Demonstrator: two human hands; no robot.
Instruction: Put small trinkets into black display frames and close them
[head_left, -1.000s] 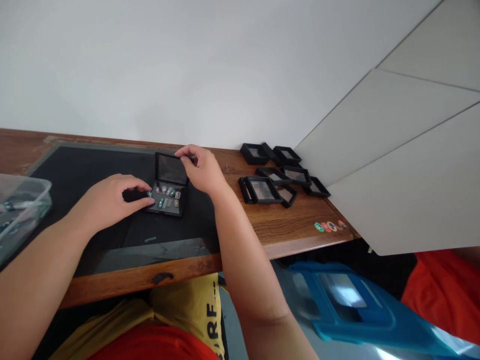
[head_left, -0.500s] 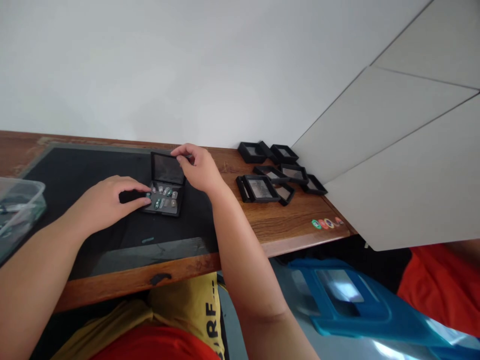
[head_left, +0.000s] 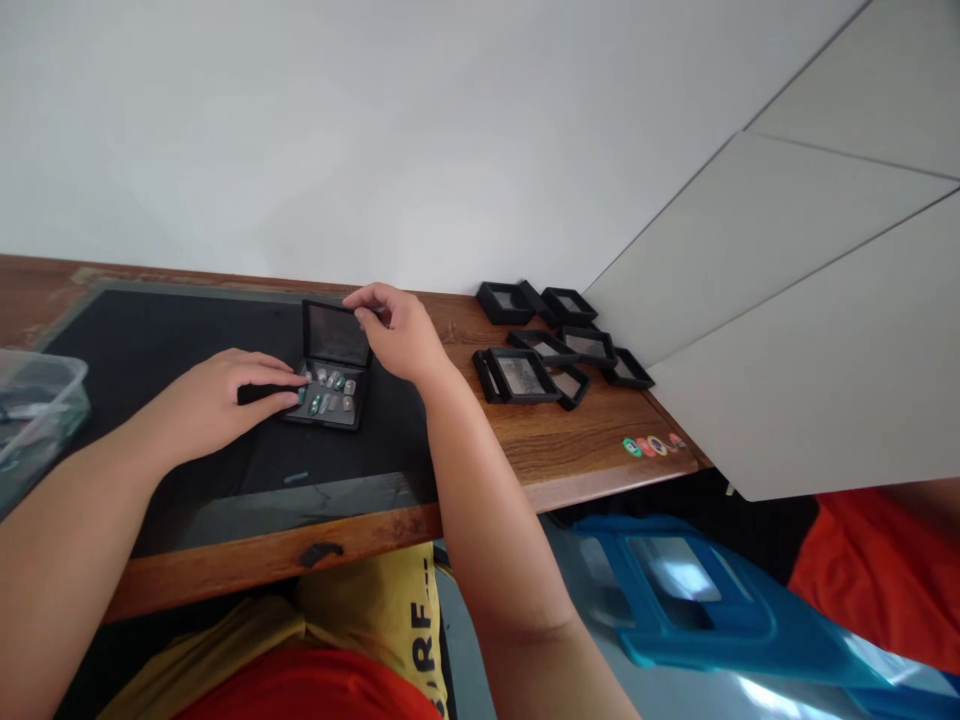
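A small black case [head_left: 360,410] lies open on the dark mat, its lid [head_left: 334,335] tilted up at the back. Two rows of press-on nails [head_left: 337,383], some teal and some pale, rest on its grey insert. My left hand [head_left: 217,400] reaches in at the case's left side, thumb and index finger closed around a teal nail at the row's end, which they partly hide. The lid's upper right corner is pinched by my right hand [head_left: 397,330], thumb in front and fingers behind.
Several black framed cases [head_left: 521,377] lie in a loose group on the wooden table [head_left: 480,440]. A clear plastic tub [head_left: 45,400] stands at the left edge. One teal sliver [head_left: 295,478] sits on the mat [head_left: 187,330]. Beyond the table's right end are a blue stool [head_left: 705,600] and another person's red clothing [head_left: 885,570].
My left index finger has shifted slightly right over the end nails, covering more of them. The right hand keeps its hold on the lid. The view has moved a little.
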